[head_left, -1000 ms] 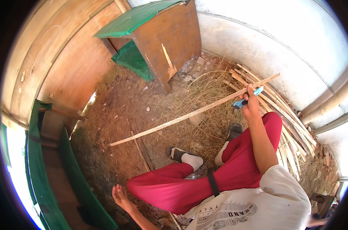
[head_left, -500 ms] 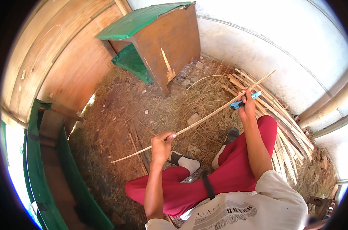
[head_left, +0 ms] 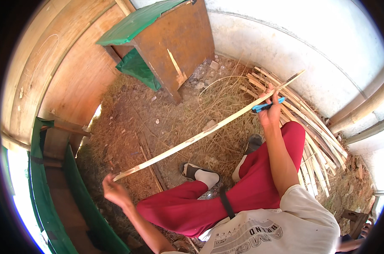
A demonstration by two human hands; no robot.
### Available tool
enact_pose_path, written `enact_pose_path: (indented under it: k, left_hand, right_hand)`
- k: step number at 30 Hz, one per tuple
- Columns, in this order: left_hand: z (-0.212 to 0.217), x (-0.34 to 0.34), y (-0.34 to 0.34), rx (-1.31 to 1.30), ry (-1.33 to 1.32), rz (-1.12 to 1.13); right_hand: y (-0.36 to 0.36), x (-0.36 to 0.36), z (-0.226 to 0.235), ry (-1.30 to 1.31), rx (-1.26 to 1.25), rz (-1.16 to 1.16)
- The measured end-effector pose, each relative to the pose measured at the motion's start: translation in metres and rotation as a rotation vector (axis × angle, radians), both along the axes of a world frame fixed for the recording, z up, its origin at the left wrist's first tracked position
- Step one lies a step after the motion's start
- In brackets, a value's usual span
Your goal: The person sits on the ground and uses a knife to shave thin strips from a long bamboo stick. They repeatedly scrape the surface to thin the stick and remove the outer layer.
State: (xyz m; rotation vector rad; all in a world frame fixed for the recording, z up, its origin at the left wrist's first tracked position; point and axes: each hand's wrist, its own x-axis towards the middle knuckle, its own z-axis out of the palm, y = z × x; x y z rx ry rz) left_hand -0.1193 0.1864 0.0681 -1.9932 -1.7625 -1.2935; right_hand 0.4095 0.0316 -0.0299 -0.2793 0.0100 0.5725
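A long, pale bamboo strip slants across in front of me, with darker patches along its length. My left hand, slightly blurred, pinches its lower left end. My right hand is closed around the strip close to its upper right end. In that same hand lies a blue utility knife with a black end, crossing the palm below the strip. Whether its blade is out, I cannot tell.
A pile of split strips lies to my right by the white wall. Dry straw covers the dirt ahead. A brown wooden cabinet with a green cover stands at the back, and a green-lined shelf at the left.
My left hand has moved from partway along the strip down and left to its end. The strip has turned to show its broader, pale face. My right hand still holds strip and knife.
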Motion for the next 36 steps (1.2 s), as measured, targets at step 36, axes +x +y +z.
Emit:
enact_pose_path:
  k: [36]
  left_hand:
    - [-0.036, 0.223, -0.069, -1.059, 0.077, -1.080]
  right_hand:
    - [0.032, -0.094, 0.023, 0.002, -0.070, 0.396]
